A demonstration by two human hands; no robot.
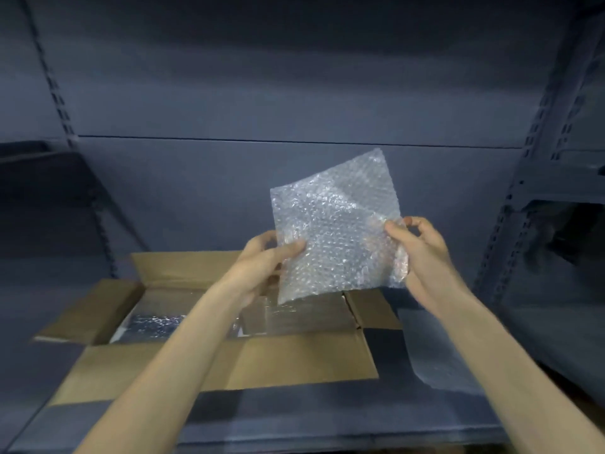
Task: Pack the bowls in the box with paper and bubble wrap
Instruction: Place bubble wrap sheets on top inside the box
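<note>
Grey metal shelving (294,109) backs an open cardboard box (288,358). Above its far right corner, left hand (262,267) and right hand (422,253) pinch a bubble-wrap sheet (337,231); lower it flat over the box's wrapped contents.

Dark grey metal shelf (294,417) is carrying an open cardboard box (294,358) w/ flaps out, plus a clear plastic sheet (435,352) lying just right of it.

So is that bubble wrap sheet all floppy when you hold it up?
Probably a bit: the bubble wrap sheet bends where the left hand and right hand pinch it, yet its top stands up. It likely weighs little.
</note>
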